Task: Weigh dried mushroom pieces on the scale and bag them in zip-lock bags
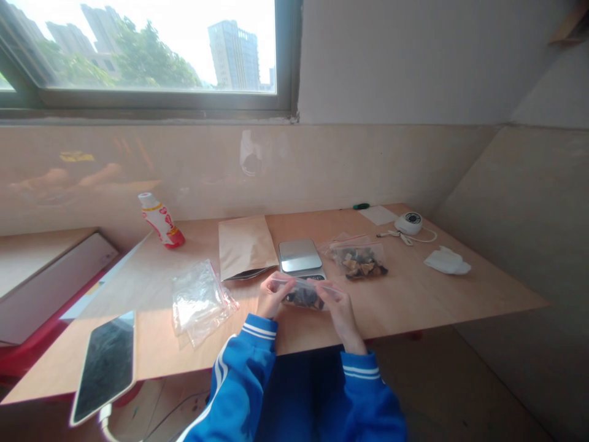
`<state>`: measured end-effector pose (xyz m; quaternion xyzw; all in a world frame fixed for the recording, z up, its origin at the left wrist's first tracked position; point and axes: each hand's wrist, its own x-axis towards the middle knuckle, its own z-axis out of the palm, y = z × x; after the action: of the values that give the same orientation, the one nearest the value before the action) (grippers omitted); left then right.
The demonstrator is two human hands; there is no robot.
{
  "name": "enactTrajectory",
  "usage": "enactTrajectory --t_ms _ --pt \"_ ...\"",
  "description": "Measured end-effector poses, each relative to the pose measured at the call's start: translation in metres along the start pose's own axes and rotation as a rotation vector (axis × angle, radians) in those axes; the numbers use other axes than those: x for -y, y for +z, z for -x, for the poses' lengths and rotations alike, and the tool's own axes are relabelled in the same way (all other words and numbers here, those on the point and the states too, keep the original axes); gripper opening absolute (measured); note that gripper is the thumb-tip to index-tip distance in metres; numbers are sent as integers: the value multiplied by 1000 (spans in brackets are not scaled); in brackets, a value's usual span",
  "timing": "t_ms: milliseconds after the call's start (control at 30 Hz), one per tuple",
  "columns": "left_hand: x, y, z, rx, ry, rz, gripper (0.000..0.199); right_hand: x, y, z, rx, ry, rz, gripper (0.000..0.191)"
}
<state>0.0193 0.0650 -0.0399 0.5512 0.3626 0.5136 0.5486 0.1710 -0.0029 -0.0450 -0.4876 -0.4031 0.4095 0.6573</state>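
Between my hands, near the table's front edge, is a clear zip bag [304, 298] with dark, dried-looking pieces inside. My left hand [273, 295] pinches its upper left edge, and my right hand [337, 307] pinches the upper right. Just behind the bag sits a kitchen scale [300, 256] with a bare metal plate; its front display is partly covered. To the scale's right lies another filled zip bag [361, 261] with brown and dark pieces. On the left are a brown paper pouch [246, 245], its mouth slightly parted, and several flat clear zip bags [200, 301].
A red and white bottle [162, 222] stands at the back left. A phone [105, 362] with a charging cable overhangs the front left edge. Toward the right are a small white fan-like device [408, 223] with a cord, white tissue [447, 261], paper [378, 215] and a green-handled tool [361, 206].
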Motion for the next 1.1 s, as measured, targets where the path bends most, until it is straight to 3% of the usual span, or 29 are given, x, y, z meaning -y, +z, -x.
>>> enactTrajectory --t_ms 133,300,767,967,1100 --pt "2 -1 -1 85 -12 28 31 1 1 1 90 -11 5 29" --pt "6 -1 -2 146 -68 -16 27 -4 1 1 52 -51 65 25" --pt "8 -2 0 105 -42 -33 25 -3 5 2 -38 -83 100 16" --pt "11 0 -1 195 -22 -25 29 -2 8 0 29 -85 80 18" --pt "13 0 -1 176 46 -101 26 -7 13 -1 -6 -85 93 18"
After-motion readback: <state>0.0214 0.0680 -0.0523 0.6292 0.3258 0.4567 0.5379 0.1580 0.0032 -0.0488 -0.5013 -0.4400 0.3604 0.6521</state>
